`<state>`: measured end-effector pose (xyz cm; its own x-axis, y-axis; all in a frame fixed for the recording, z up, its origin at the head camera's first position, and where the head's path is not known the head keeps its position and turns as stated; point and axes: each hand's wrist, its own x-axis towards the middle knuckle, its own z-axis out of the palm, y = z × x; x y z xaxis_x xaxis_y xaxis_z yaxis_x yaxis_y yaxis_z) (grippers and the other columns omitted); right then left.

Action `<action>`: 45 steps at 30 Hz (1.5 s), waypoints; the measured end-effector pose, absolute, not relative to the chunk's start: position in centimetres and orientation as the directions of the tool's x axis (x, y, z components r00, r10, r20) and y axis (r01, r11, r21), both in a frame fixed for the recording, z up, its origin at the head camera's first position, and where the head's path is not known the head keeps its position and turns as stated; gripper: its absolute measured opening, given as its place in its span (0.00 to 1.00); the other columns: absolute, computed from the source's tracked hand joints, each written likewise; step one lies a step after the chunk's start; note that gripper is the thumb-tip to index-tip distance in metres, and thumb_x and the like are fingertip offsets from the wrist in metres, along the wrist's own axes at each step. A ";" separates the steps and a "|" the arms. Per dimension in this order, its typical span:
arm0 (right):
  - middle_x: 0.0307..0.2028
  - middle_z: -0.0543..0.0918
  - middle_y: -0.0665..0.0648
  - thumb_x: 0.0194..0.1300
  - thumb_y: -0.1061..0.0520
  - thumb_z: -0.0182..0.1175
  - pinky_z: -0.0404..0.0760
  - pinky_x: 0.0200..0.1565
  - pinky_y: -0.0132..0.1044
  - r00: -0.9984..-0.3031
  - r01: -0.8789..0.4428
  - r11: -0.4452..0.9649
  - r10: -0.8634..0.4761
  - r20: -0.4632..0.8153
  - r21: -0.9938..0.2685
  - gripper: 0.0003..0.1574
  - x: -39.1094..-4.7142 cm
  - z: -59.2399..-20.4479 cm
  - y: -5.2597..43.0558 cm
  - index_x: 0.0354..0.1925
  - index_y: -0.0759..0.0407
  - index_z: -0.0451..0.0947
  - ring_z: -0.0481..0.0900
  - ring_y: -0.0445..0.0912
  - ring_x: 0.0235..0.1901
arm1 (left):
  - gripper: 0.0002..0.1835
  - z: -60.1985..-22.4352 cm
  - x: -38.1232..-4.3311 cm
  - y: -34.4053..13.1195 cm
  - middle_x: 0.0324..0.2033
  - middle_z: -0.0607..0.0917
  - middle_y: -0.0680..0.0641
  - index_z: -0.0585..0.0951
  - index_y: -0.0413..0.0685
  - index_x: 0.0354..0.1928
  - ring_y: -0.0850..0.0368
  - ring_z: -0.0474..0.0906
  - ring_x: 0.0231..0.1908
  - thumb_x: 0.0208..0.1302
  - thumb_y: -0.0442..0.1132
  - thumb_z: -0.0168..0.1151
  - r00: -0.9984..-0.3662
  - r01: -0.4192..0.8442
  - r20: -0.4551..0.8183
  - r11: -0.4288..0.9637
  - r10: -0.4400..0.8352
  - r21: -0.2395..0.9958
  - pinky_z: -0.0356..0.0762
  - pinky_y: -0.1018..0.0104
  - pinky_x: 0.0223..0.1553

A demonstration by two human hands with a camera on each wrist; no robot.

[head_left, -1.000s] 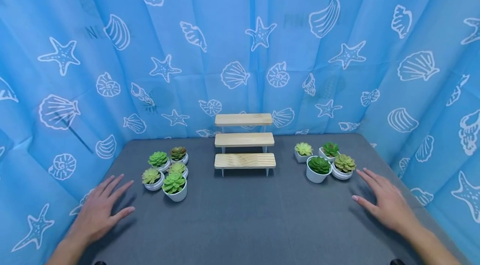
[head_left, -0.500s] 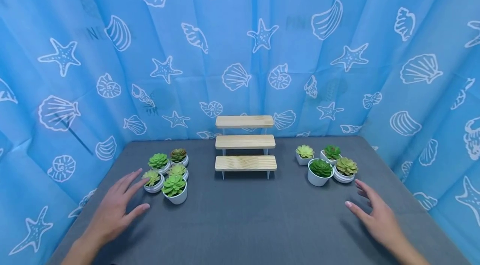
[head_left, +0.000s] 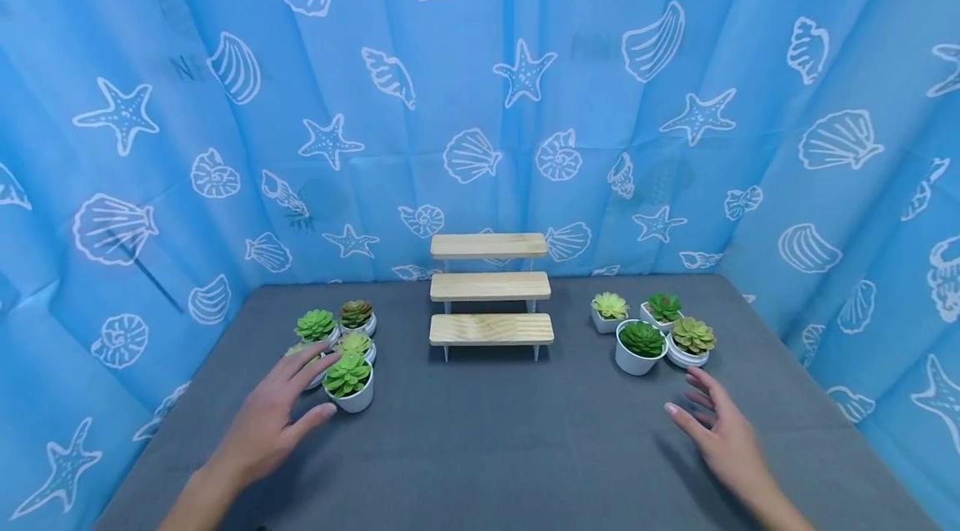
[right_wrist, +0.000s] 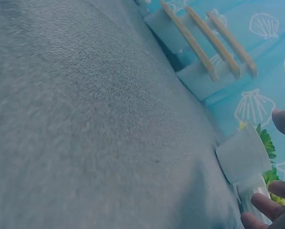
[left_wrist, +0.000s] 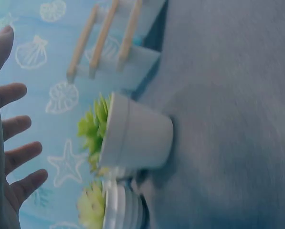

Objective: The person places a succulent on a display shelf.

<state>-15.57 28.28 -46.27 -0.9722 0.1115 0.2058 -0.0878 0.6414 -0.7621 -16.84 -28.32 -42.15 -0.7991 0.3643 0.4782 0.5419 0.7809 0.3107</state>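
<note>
My left hand [head_left: 273, 418] hovers over the left cluster of small potted succulents, fingers spread and holding nothing. It partly hides a pale green succulent in a ribbed white pot [left_wrist: 117, 207]. Just beyond its fingertips stands a bright green succulent in a smooth white pot [head_left: 349, 381]. My right hand [head_left: 723, 435], fingers loosely bent, is in front of the right cluster and holds nothing. Nearest to it are a yellowish-green succulent [head_left: 693, 337] in a low white pot and a dark green succulent in a round white pot [head_left: 637, 348].
A three-step wooden shelf stand [head_left: 491, 329] stands at the back middle of the grey cloth-covered table [head_left: 495, 448]. Behind the left cluster is a brownish succulent [head_left: 356, 314]. A pale succulent in a square pot [head_left: 609, 311] is at the right. A blue shell-patterned curtain [head_left: 420, 31] encloses the table.
Both hands have moved inward from the table's sides: the left hand rightward over the left cluster, the right hand leftward and slightly nearer, its fingers more bent. The pots and stand stay put.
</note>
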 end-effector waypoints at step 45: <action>0.66 0.63 0.71 0.66 0.56 0.63 0.69 0.59 0.51 -0.910 0.010 0.399 0.385 0.157 -0.917 0.51 -23.2 -48.3 24.2 0.75 0.63 0.45 0.64 0.59 0.64 | 0.21 -46.1 -24.1 -15.1 0.60 0.75 0.42 0.74 0.46 0.63 0.45 0.74 0.57 0.74 0.47 0.53 -0.919 0.365 0.392 0.430 0.026 0.826 0.74 0.46 0.55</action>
<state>-23.16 24.22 -48.35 -0.9095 0.3848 0.1570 0.0104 0.3988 -0.9170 -24.11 -15.06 -46.06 -0.9195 0.0261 0.3923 0.3647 0.4296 0.8261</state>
